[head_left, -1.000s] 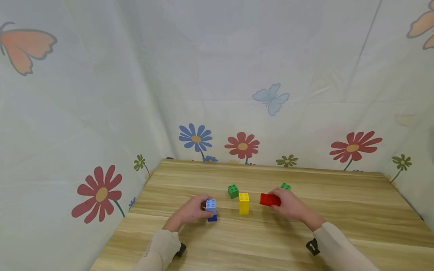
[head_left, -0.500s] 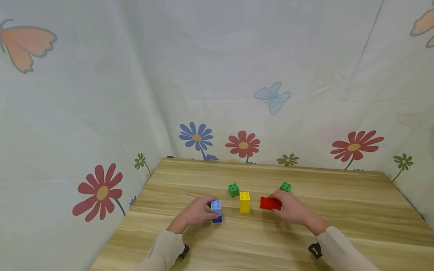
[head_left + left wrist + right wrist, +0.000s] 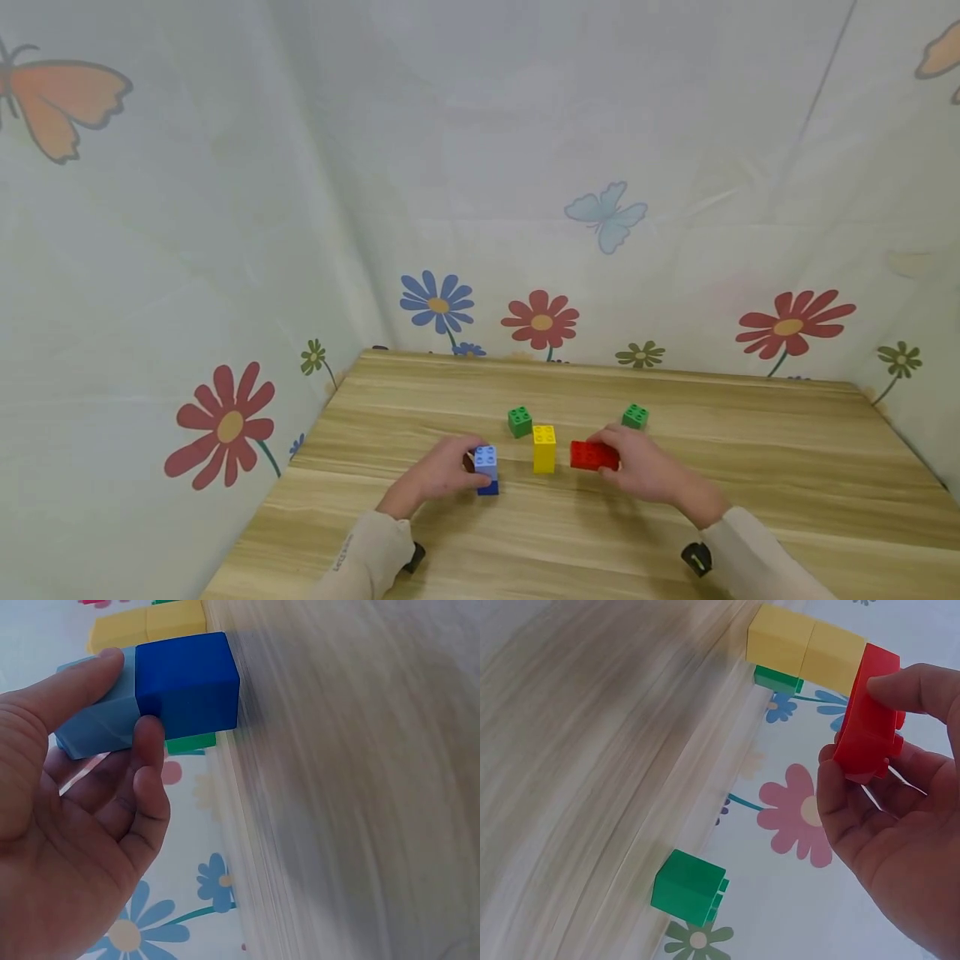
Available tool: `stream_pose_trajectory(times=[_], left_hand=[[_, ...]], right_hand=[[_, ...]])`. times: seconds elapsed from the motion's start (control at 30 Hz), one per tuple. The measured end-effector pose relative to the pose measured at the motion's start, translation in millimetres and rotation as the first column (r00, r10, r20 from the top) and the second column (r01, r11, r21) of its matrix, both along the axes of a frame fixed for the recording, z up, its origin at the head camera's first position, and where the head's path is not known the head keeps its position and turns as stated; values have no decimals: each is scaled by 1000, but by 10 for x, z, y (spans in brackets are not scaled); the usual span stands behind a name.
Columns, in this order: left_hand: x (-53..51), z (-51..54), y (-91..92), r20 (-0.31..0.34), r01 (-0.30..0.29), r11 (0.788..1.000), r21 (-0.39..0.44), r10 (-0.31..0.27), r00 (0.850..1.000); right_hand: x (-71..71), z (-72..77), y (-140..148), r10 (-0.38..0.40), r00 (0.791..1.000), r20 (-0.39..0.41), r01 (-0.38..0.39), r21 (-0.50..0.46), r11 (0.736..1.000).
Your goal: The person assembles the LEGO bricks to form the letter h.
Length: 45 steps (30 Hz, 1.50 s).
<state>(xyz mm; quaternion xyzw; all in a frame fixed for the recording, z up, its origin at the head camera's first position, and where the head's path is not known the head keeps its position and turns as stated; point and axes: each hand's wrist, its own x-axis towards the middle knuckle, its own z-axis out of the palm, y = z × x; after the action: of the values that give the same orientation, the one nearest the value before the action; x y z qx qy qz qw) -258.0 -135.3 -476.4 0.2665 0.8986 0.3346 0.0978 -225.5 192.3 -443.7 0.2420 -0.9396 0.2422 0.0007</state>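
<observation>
The left hand [image 3: 448, 471] pinches a two-brick stack, light blue [image 3: 485, 461] on top of dark blue [image 3: 488, 488]. In the left wrist view the thumb lies on the light blue brick [image 3: 106, 712] and a fingertip touches the seam beside the dark blue brick [image 3: 187, 684]. The right hand [image 3: 645, 467] grips a red brick [image 3: 589, 455] by its right end; the right wrist view shows the red brick [image 3: 868, 720] between thumb and fingers, apart from the table surface. Between the hands stands a yellow two-brick stack [image 3: 543, 450], touched by neither.
One green brick [image 3: 519, 422] sits behind and left of the yellow stack. Another green brick [image 3: 635, 416] lies behind the right hand. The wooden table [image 3: 450, 383] ends at a flower-printed curtain [image 3: 645, 275].
The left hand has moved right with the blue stack, nearer to the yellow one. The red brick has shifted slightly left and down in the right hand.
</observation>
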Motion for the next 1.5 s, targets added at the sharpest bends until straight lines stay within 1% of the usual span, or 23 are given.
stream_pose_trajectory(times=[0.13,0.27,0.43,0.57,0.7,0.93,1.13,1.5], left_hand=[[8,4,30,18,-3,1000,-3,3,1000],[16,6,67,35,2,1000,-8,-2,999],[12,6,115,52,12,1000,-2,-12,999],[8,7,140,75,14,1000,5,-14,997],[12,12,157,87,26,999,18,-28,996],[10,3,180,100,47,998,31,-50,994],[14,19,208,107,67,997,27,-69,992],[32,-3,252,121,77,997,7,-77,990]], right_hand=[[21,2,-15,-2,999,34,2,4,1000],[32,-9,-30,0,1000,31,0,12,1000],[55,22,-63,8,1000,22,-8,13,1000],[60,39,-96,26,999,34,-26,7,1000],[63,40,-116,26,999,44,-27,6,1000],[89,62,-133,34,999,17,-34,18,999],[105,92,-162,34,999,23,-34,10,999],[123,94,-201,66,998,2,-66,15,998]])
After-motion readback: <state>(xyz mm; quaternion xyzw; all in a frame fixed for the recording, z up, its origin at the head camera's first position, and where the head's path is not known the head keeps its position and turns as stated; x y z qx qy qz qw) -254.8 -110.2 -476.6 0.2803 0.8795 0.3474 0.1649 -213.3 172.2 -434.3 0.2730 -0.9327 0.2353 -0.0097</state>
